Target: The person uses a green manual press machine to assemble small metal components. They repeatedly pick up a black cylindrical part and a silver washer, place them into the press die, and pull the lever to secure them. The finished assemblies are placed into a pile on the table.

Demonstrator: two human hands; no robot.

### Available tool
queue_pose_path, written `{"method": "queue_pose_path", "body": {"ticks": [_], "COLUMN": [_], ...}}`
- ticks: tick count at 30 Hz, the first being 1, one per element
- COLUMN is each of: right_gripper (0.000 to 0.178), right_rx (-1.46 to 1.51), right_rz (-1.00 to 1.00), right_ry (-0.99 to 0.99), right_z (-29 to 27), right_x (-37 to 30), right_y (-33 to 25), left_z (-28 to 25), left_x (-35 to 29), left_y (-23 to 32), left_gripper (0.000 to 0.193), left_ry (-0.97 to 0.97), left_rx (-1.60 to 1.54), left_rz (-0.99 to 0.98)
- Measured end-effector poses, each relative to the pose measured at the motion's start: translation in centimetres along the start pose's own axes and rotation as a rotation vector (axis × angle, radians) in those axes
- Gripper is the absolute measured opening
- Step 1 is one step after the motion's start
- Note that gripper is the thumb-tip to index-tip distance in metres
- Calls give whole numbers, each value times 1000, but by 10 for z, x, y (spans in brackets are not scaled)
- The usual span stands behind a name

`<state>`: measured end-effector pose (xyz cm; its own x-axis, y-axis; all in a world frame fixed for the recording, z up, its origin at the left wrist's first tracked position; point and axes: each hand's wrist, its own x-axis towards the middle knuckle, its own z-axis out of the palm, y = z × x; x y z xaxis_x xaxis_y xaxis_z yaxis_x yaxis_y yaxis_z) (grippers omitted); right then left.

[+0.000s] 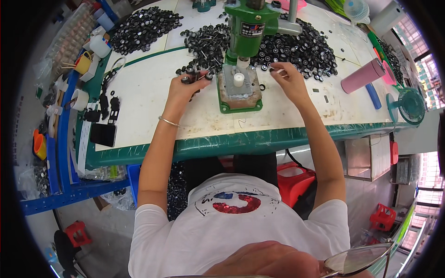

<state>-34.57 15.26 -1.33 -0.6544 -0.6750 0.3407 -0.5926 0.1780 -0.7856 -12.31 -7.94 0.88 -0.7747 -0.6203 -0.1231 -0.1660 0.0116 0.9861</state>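
Note:
Several small black wheels point(187, 80), some joined by thin metal axles, are gathered in my left hand point(180, 90), whose fingers curl around them left of the press. My right hand point(291, 83) is at the near edge of the wheel pile point(296, 48), thumb and fingers closed on a small dark piece that looks like a black wheel point(272, 70). Between my hands stands a green bench press point(248, 37). Its base carries a metal plate point(229, 83) with a short white round post point(238, 79), and no wheel shows on top of the post.
Another wheel pile point(143, 28) lies at the far left. A black ring point(262, 87) sits beside the press base. On the right are a pink bottle point(364, 76) and a green fan point(410, 105); a dark phone point(103, 134) lies near the table's left edge.

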Motion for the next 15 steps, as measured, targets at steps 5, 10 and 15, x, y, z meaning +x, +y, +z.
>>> {"method": "queue_pose_path", "body": {"ticks": [5, 10, 15], "right_gripper": [25, 26, 28], "right_rx": [167, 171, 246], "right_rz": [-78, 10, 88], "right_ry": [-182, -235, -246], "right_z": [37, 48, 52], "right_x": [0, -2, -4], "right_y": [-59, -67, -63], "left_z": [18, 36, 40], "left_x": [7, 11, 11], "left_y": [-5, -6, 1], "left_gripper": [18, 12, 12], "left_ry": [-110, -230, -235], "left_rx": [-556, -782, -705], "left_rz": [38, 58, 60]}}
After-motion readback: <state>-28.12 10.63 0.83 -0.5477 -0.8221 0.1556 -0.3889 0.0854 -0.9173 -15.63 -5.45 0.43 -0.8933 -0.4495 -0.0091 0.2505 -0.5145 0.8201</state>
